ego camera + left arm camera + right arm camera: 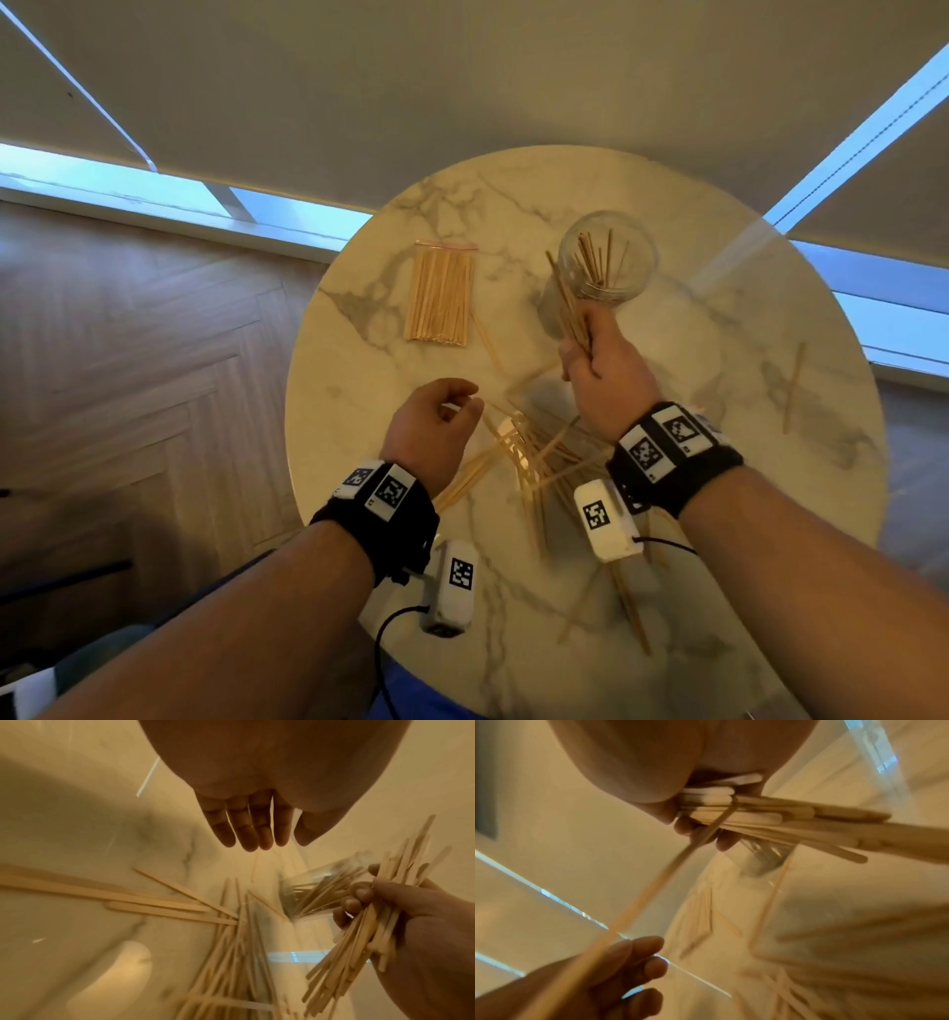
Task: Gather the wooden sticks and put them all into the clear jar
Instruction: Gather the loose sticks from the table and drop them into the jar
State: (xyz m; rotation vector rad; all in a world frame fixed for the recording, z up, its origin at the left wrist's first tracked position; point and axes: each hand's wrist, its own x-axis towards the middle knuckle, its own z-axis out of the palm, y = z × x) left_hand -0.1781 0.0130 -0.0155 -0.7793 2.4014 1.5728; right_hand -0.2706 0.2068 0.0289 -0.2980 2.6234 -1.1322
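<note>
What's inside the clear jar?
The clear jar has several wooden sticks standing in it, leaning against its wall. Its very bottom is hidden by them.

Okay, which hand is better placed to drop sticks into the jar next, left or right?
Right. The right hand grips a bundle of sticks just short of the clear jar. The left hand holds nothing and hovers over the loose pile, farther from it.

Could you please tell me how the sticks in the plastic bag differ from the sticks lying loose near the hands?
The bagged sticks lie parallel in a neat, flat pack, while the loose sticks cross each other at many angles. The bagged sticks sit at the far left of the table; the loose sticks sprawl at its near edge. Both are pale wood.
</note>
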